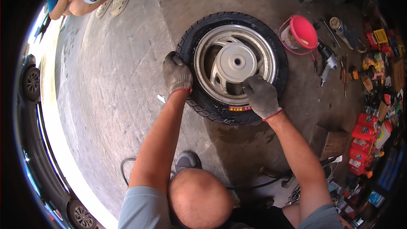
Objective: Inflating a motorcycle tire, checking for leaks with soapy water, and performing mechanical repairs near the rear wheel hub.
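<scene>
A black tyre [280,61] on a silver wheel rim [236,59] lies on the floor in front of me. A red and yellow sticker [240,108] is on its near sidewall. My left hand [176,74], in a dark grey glove with a pale cuff, has its fingers curled on the tyre's left edge. My right hand [261,95], gloved alike, reaches over the tyre to the near right part of the rim. Its fingers are closed together at the rim's inner edge, and whatever lies between them is hidden.
Right of the wheel stand a red bucket [303,32] and an air impact wrench [328,64]. Several red bottles [363,140] and boxes crowd the far right. A black hose [259,184] runs near my knee. At the upper left another person's shoes [123,1] show; a car [42,144] stands beyond.
</scene>
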Demonstrator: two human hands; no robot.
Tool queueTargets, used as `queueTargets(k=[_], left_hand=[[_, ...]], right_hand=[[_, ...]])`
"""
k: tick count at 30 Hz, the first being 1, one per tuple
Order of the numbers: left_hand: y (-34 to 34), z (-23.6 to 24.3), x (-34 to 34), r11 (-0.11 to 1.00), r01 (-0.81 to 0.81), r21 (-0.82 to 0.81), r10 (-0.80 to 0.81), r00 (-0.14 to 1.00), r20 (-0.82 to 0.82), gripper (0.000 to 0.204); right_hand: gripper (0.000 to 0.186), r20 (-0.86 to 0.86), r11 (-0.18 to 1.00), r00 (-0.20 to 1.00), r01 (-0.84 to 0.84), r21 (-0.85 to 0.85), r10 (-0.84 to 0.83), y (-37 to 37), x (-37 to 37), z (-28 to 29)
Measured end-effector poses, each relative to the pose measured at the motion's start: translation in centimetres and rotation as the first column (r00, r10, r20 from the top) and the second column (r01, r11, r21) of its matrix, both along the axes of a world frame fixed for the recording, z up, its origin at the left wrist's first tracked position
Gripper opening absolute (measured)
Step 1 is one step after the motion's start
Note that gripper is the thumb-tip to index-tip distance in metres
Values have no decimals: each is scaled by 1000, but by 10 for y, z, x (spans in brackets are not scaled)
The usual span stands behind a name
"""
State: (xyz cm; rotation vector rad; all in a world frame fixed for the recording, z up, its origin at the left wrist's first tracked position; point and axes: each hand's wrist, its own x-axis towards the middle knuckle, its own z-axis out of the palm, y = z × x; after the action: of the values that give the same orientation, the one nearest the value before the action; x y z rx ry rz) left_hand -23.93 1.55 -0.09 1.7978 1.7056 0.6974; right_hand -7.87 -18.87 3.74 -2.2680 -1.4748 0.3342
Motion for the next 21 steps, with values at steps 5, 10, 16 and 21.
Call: queueTargets(k=[5, 10, 16, 21], left_hand=[[-1, 0, 0, 1000, 5, 13, -5, 1000, 1, 37], [-1, -1, 1, 1000, 3, 20, -4, 1000, 9, 36], [-2, -2, 2, 1000, 16, 17, -16, 1000, 23, 36], [-2, -4, 3, 1000, -9, 6, 9, 1000, 11, 36]], right_hand=[[10, 60, 999, 998, -36, 41, 33, 2, -3, -2], [9, 159, 997, 986, -61, 43, 53, 1, 0, -6], [20, 184, 999, 982, -40, -19, 42, 6, 2, -8], [25, 239, 996, 968, -61, -72, 76, 7, 2, -2]])
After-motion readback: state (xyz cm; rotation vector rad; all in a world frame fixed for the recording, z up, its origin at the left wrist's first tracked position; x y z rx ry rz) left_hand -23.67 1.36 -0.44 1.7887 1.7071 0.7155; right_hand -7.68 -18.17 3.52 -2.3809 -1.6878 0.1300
